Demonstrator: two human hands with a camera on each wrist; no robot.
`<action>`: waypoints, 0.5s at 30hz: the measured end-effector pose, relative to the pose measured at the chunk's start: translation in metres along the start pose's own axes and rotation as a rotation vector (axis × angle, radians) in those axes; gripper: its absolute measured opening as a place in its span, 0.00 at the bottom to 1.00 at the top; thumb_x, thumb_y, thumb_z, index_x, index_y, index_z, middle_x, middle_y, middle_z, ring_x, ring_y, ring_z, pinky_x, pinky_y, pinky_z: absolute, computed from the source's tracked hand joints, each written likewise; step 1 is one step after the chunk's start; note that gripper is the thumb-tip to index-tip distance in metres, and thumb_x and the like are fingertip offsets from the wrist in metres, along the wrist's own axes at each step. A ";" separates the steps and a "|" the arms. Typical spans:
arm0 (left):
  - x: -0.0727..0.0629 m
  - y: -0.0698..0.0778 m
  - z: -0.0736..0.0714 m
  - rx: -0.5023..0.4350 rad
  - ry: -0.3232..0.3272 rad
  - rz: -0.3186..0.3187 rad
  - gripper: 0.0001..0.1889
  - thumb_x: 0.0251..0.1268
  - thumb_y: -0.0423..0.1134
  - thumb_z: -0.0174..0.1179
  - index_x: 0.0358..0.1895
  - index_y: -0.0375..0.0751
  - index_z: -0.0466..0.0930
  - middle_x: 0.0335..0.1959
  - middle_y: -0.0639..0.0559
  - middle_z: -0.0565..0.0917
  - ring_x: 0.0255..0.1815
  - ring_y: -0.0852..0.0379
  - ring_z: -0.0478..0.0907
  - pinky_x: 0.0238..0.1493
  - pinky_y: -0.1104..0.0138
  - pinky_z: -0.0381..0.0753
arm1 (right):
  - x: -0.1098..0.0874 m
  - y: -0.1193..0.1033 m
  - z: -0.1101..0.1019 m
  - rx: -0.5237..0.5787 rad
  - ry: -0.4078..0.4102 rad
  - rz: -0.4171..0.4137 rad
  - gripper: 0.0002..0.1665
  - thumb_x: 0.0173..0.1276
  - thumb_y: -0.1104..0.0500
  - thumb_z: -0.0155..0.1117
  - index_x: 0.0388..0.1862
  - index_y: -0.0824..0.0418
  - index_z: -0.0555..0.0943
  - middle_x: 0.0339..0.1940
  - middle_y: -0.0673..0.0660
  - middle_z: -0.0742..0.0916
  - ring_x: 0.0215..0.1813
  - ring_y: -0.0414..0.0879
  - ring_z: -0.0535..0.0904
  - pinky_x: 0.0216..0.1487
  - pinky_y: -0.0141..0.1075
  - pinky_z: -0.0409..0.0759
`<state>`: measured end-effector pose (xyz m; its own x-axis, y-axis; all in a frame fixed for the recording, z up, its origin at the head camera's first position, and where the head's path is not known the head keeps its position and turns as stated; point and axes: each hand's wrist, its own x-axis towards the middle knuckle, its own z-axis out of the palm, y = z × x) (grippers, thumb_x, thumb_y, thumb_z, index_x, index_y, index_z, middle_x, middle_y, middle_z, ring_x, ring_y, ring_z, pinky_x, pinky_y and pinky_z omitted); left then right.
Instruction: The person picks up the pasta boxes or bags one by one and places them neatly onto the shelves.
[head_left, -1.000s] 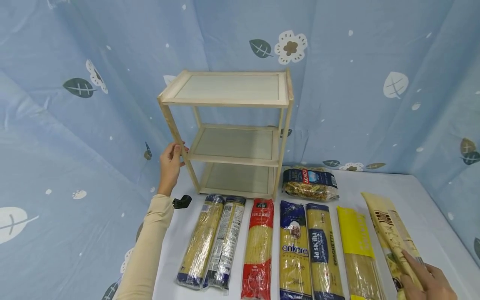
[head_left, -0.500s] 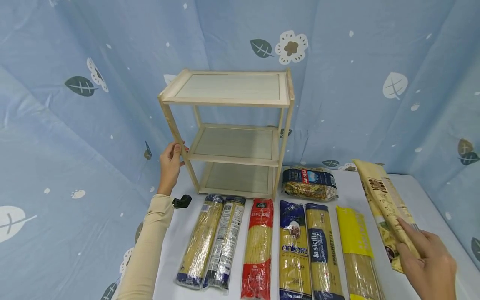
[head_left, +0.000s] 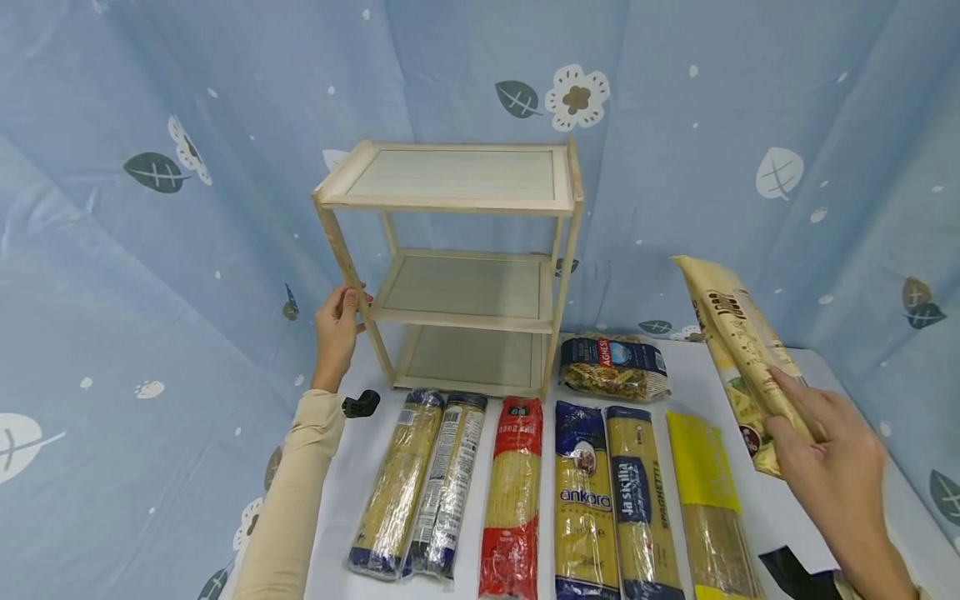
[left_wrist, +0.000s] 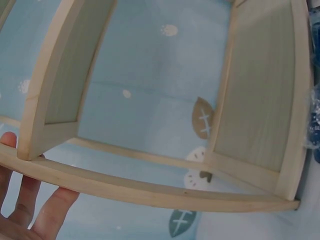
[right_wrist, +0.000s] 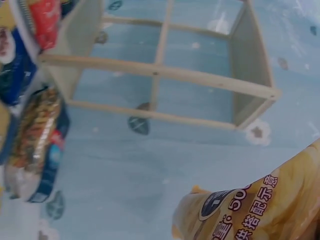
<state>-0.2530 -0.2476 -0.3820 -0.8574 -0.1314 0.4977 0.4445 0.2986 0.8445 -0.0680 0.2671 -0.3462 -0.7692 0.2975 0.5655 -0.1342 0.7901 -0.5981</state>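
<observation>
My left hand (head_left: 337, 332) grips the left front post of a three-tier wooden shelf (head_left: 465, 320), its fingers around the post beside the middle tier. In the left wrist view, several fingertips (left_wrist: 60, 200) show against the post. My right hand (head_left: 832, 454) holds a long pale yellow noodle packet (head_left: 738, 333) by its lower part, tilted and raised above the table's right side. Printed lettering on that packet (right_wrist: 250, 210) shows in the right wrist view, where the right hand is mostly out of sight. All the visible shelf tiers are bare.
Several spaghetti packs lie in a row before the shelf, including a red one (head_left: 512, 500), a blue-topped one (head_left: 585, 500) and a yellow one (head_left: 708, 500). A bag of twisted pasta (head_left: 615, 367) sits right of the shelf. A patterned blue curtain (head_left: 675, 167) hangs behind.
My right hand has lifted the noodle packet off the right side of the table, moving it up and leftward. My left hand keeps its place on the shelf post.
</observation>
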 end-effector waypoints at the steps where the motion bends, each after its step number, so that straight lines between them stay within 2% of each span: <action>1: 0.000 0.000 0.000 0.004 0.003 -0.004 0.19 0.77 0.43 0.41 0.57 0.35 0.74 0.46 0.31 0.78 0.52 0.42 0.76 0.43 0.46 0.80 | 0.003 -0.003 0.000 0.010 0.003 -0.015 0.30 0.56 0.73 0.59 0.59 0.57 0.79 0.42 0.65 0.80 0.26 0.28 0.62 0.12 0.25 0.59; 8: 0.000 0.003 0.000 0.020 0.005 -0.011 0.19 0.77 0.43 0.41 0.56 0.34 0.74 0.46 0.33 0.79 0.52 0.42 0.76 0.42 0.46 0.80 | 0.022 -0.024 -0.001 0.074 0.016 -0.097 0.30 0.56 0.73 0.58 0.59 0.56 0.80 0.44 0.66 0.81 0.27 0.26 0.64 0.13 0.23 0.59; 15: -0.001 0.004 0.001 0.009 0.006 -0.014 0.19 0.77 0.43 0.41 0.56 0.33 0.74 0.46 0.30 0.78 0.51 0.39 0.75 0.41 0.42 0.78 | 0.045 -0.049 -0.002 0.119 0.041 -0.184 0.29 0.56 0.72 0.57 0.58 0.55 0.80 0.40 0.67 0.82 0.26 0.31 0.63 0.13 0.22 0.59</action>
<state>-0.2505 -0.2457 -0.3788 -0.8618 -0.1417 0.4870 0.4299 0.3055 0.8496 -0.0948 0.2430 -0.2902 -0.6994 0.1773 0.6923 -0.3447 0.7649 -0.5442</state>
